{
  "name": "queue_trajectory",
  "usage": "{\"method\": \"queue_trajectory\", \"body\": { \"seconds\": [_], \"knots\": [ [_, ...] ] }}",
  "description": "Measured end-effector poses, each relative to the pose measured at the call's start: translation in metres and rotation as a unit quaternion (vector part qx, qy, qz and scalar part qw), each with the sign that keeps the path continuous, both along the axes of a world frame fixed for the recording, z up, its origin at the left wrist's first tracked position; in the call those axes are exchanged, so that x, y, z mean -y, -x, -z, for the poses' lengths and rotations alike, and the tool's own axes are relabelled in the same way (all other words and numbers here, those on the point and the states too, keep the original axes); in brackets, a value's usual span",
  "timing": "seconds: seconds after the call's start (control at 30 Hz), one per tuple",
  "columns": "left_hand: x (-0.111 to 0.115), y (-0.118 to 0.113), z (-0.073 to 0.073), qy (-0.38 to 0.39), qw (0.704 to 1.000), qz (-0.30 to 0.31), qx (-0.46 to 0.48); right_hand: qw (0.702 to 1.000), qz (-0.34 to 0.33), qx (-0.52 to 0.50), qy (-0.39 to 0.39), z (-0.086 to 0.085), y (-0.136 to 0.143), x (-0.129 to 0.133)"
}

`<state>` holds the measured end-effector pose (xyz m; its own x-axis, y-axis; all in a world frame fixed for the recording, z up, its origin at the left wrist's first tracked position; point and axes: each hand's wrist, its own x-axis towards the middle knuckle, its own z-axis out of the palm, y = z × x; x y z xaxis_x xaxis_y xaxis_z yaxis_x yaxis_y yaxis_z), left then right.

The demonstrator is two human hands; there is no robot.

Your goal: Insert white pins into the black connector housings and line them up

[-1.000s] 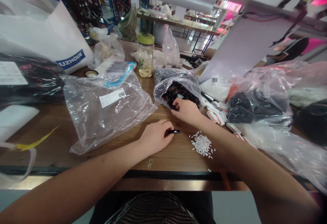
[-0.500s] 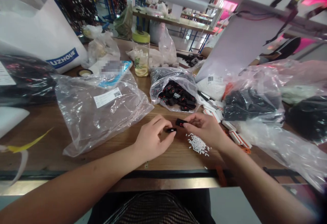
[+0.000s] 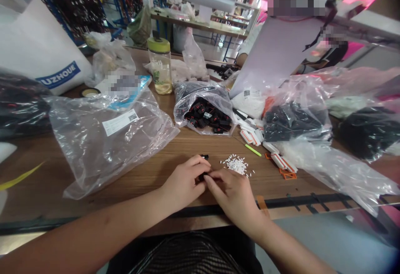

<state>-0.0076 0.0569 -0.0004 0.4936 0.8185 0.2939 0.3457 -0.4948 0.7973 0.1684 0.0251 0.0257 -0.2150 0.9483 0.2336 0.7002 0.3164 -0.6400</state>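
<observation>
Fingertips of my left hand (image 3: 187, 179) are closed on a small black part (image 3: 202, 176), mostly hidden between the hands. My right hand (image 3: 233, 190) meets it there, thumb and fingers pressed together at the same part. Just beyond the left fingers, another small black piece (image 3: 204, 156) shows on the table. A loose pile of small white pieces (image 3: 236, 164) lies beyond my right hand. Behind the hands is an open clear bag (image 3: 184, 120) of black connectors with red bits (image 3: 208, 115).
A large clear bag (image 3: 115, 149) covers the left of the wooden table (image 3: 137, 184). A green-lidded bottle (image 3: 160, 68) stands behind. White-and-orange parts (image 3: 281, 161), a yellow-green stick (image 3: 253, 150) and a bag of black parts (image 3: 296, 120) are on the right.
My hands have come together. The black connector in my right hand is no longer visible there; a black piece now shows beyond my left fingers. The view has shifted, revealing the yellow-green stick.
</observation>
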Motion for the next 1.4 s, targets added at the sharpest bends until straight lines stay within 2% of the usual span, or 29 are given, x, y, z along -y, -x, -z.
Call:
{"method": "queue_trajectory", "body": {
  "seconds": [0.07,0.17,0.27,0.33,0.53,0.67,0.77,0.97,1.13,1.3,1.4],
  "knots": [
    [-0.002,0.001,0.002,-0.021,1.0,0.01,-0.006,1.0,0.002,-0.006,-0.001,-0.006,-0.019,-0.009],
    [-0.005,0.003,0.005,-0.031,0.998,0.012,-0.047,0.997,0.072,0.037,-0.015,-0.01,-0.067,-0.035],
    [-0.005,0.003,0.005,-0.018,0.997,0.016,-0.08,0.99,0.034,0.106,0.087,-0.007,-0.114,-0.058],
    [-0.006,0.003,0.005,-0.019,0.995,0.03,-0.093,0.984,0.013,0.121,0.131,-0.003,-0.131,-0.065],
    [-0.01,0.005,0.005,-0.029,0.992,0.032,-0.114,0.98,0.029,0.152,0.121,0.005,-0.13,-0.066],
    [-0.012,0.005,0.004,-0.005,0.997,0.058,-0.056,0.978,0.067,0.169,0.104,0.009,-0.131,-0.068],
    [-0.011,0.005,0.002,-0.017,0.998,0.055,-0.026,0.973,0.098,0.182,0.101,0.013,-0.135,-0.07],
    [-0.011,0.007,0.005,-0.049,0.991,0.03,-0.12,0.97,0.128,0.178,0.105,0.01,-0.144,-0.071],
    [-0.011,0.007,0.009,-0.05,0.991,0.026,-0.119,0.977,0.127,0.125,0.115,0.011,-0.148,-0.065],
    [-0.006,0.007,0.003,-0.03,0.991,0.008,-0.129,0.979,0.141,0.108,0.098,0.025,-0.152,-0.062],
    [-0.005,0.005,-0.002,0.008,0.989,-0.017,-0.144,0.977,0.141,0.116,0.106,0.024,-0.152,-0.064]
  ]
}}
